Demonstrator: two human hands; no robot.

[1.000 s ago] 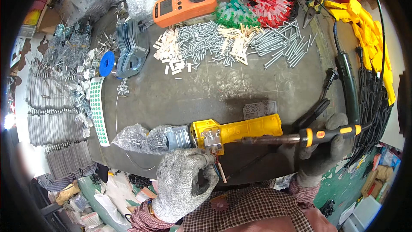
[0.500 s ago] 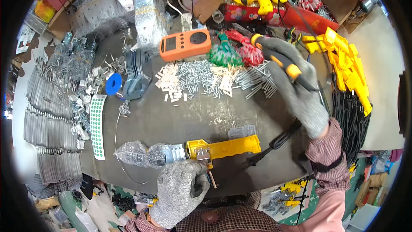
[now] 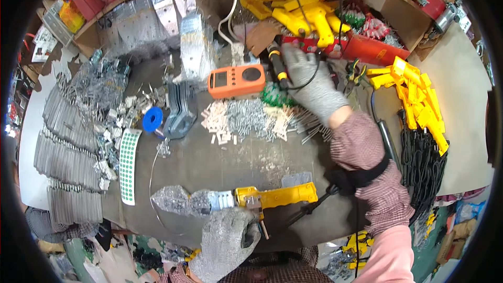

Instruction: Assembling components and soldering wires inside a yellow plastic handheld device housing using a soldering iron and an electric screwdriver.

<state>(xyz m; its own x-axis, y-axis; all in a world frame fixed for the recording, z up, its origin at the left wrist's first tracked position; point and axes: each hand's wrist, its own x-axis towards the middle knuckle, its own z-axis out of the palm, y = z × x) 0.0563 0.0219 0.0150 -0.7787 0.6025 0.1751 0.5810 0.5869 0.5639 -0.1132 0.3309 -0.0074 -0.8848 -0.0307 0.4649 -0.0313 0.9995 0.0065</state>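
My left hand [image 3: 228,241], in a grey knit glove, has its fingers curled at the lower edge of a yellow plastic handle shell [image 3: 288,195]. A small metal bracket [image 3: 252,202] and a thin copper-coloured lead [image 3: 264,228] show beside its fingertips; what they grip is hidden. From the shell's left end runs a metal sleeve [image 3: 222,200] with a bubble-wrapped part [image 3: 183,202]. My right hand [image 3: 314,81], also gloved and slightly blurred, reaches to the back of the table, closed at a black tool handle with orange bands [image 3: 277,63]. A black cord loops by it.
An orange meter [image 3: 237,81] stands left of the right hand. Before it lie small pale sleeves [image 3: 217,118] and metal pins [image 3: 246,118]. Blue tape roll [image 3: 152,119], green-dotted sticker sheet [image 3: 128,170] and stacked metal strips [image 3: 68,160] are left; yellow shells [image 3: 419,94] and black cords [image 3: 424,152] right.
My right hand has moved left and away from me with the banded tool, which has swung more upright. The left hand stays by the yellow shell. The whole view has shifted slightly.
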